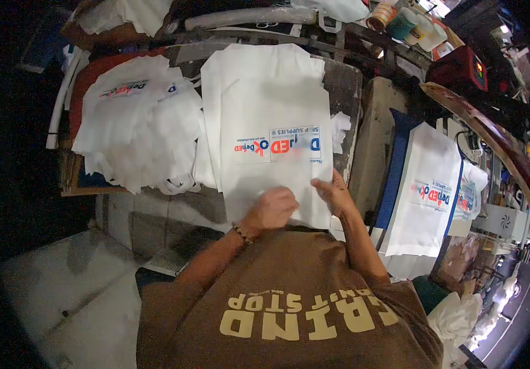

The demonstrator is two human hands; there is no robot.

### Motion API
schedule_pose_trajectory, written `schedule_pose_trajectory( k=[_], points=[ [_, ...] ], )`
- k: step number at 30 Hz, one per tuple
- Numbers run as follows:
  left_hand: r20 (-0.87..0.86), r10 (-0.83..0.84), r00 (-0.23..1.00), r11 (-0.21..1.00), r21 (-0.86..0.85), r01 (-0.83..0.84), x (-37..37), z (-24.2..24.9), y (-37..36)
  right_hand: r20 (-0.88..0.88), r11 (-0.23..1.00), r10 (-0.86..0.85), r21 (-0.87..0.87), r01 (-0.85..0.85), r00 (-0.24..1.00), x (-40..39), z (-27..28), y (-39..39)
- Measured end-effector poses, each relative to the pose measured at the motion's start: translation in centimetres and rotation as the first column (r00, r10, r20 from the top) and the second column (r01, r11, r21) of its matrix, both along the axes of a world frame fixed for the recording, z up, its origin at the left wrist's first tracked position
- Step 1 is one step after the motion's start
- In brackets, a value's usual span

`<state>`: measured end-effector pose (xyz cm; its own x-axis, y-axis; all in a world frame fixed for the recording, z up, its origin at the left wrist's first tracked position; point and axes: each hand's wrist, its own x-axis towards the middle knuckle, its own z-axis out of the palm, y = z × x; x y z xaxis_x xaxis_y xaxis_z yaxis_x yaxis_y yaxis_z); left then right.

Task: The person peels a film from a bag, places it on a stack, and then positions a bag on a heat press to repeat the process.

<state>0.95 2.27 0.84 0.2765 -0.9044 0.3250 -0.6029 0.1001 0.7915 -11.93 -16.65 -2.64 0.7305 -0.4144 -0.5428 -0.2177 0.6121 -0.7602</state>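
Observation:
A white printed bag (277, 111), apparently of thin fabric, lies in front of me over other white sheets, its red and blue lettering upside down to my view. My left hand (271, 209), with a beaded bracelet at the wrist, is closed over the bag's lower part; what its fingers hold is hidden. At the lower right edge my right hand (337, 195) grips the same bag, thumb on top and fingers behind. A loose pile of similar white bags (139, 129) rests to the left.
To the right, another printed white bag (422, 190) lies flat on a blue-edged board. Beyond it sits a red device (460, 69) with a lit display. Several jars (415, 27) stand at the back right. A long curved brown piece (492, 132) runs along the right side.

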Motion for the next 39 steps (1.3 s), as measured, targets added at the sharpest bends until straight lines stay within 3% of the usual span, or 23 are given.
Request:
schedule_pose_trajectory(
  k=[4,6,10,12,13,15,16,18,20,22,23,25,28,29,30,31,32,33,35,36,37,38,39],
  points=[
    [-0.068,0.126,0.990,0.991,-0.028,-0.128,-0.6,0.9,-0.4,-0.023,0.999,0.025,-0.048,-0.026,0.999,0.7,0.9,-0.1],
    [-0.059,-0.009,0.998,1.000,0.012,0.010,-1.7,1.0,0.1,0.072,0.999,0.027,-0.038,-0.024,0.997,-0.1,-0.4,0.1],
    [-0.140,-0.148,0.979,0.988,0.013,0.152,-2.4,0.7,0.7,0.030,0.997,0.024,-0.077,-0.022,0.999,-0.8,-1.9,0.2],
    [-0.144,-0.313,0.939,0.950,-0.031,0.311,-2.0,0.5,0.6,0.111,0.997,-0.040,-0.057,0.047,0.993,0.0,-2.5,-0.2],
    [-0.153,-0.312,0.938,0.950,-0.028,0.311,-2.3,1.0,1.1,0.103,0.998,-0.041,-0.051,0.046,0.994,-0.6,-2.7,-0.2],
    [-0.215,-0.432,0.876,0.900,-0.045,0.433,-1.5,3.3,1.1,0.009,0.950,0.141,-0.283,-0.133,0.990,-0.1,-2.9,-1.5],
    [-0.209,-0.434,0.876,0.899,-0.044,0.435,-0.7,4.5,1.7,0.014,0.949,0.139,-0.286,-0.130,0.990,0.6,-2.1,-1.7],
    [-0.292,-0.324,0.900,0.916,0.143,0.376,1.5,6.8,4.2,0.138,0.990,0.035,-0.139,-0.016,0.990,2.0,0.4,-1.9],
    [-0.507,-0.103,0.856,0.841,0.416,0.347,4.5,8.1,7.9,0.135,0.989,0.031,-0.148,-0.011,0.990,3.3,1.1,-3.1],
    [-0.446,0.128,0.886,0.814,0.558,0.163,7.3,6.4,12.8,0.067,0.975,0.055,-0.218,-0.039,0.996,4.5,0.6,-5.0],
    [-0.440,0.139,0.887,0.814,0.562,0.151,7.9,4.8,15.4,0.074,0.975,0.065,-0.215,-0.048,0.995,5.0,0.5,-5.9],
    [-0.041,-0.063,0.997,0.382,0.922,0.062,8.6,2.3,19.8,0.092,0.964,-0.042,-0.258,0.064,0.995,6.4,0.3,-7.3],
    [0.139,0.044,0.989,0.348,0.926,-0.145,9.8,5.9,21.4,0.093,0.933,0.064,-0.358,-0.027,0.994,7.5,-0.9,-9.7],
    [0.015,0.333,0.943,0.527,0.826,-0.199,11.9,5.7,21.4,0.055,0.908,0.113,-0.412,-0.080,0.992,7.6,-0.1,-10.0],
    [-0.168,0.555,0.815,0.659,0.686,-0.308,15.0,5.4,20.7,0.165,0.905,0.170,-0.416,-0.087,0.972,7.8,-1.2,-10.7],
    [0.056,0.713,0.699,0.530,0.609,-0.589,17.5,8.0,18.3,0.173,0.904,0.183,-0.417,-0.097,0.968,8.1,-1.2,-10.7],
    [0.311,0.764,0.565,0.428,0.410,-0.805,19.5,10.4,16.0,0.071,0.883,0.128,-0.463,-0.081,0.989,8.2,-1.2,-10.6],
    [0.582,0.710,0.397,0.454,0.054,-0.889,22.6,10.1,15.8,-0.033,0.858,0.063,-0.508,-0.071,0.997,8.1,-1.0,-10.5],
    [0.844,0.536,0.025,0.510,-0.300,-0.806,27.5,9.9,15.5,-0.061,0.845,0.066,-0.528,-0.088,0.996,7.6,-1.1,-10.4],
    [0.838,0.544,0.036,0.514,-0.299,-0.804,28.8,9.2,16.7,-0.050,0.799,0.026,-0.599,-0.051,0.998,7.1,-0.8,-9.8],
    [0.834,0.490,0.254,0.460,0.000,-0.888,30.6,8.4,18.2,-0.033,0.744,-0.016,-0.668,-0.010,0.999,6.8,-0.4,-9.3],
    [0.763,0.448,0.465,0.387,0.304,-0.871,32.2,8.0,18.7,-0.031,0.737,-0.033,-0.676,0.003,0.999,6.5,-0.1,-9.1],
    [0.710,0.474,0.521,0.337,0.400,-0.852,32.6,9.2,18.6,-0.035,0.562,-0.041,-0.827,-0.006,0.999,6.0,0.1,-8.7]
  ],
)
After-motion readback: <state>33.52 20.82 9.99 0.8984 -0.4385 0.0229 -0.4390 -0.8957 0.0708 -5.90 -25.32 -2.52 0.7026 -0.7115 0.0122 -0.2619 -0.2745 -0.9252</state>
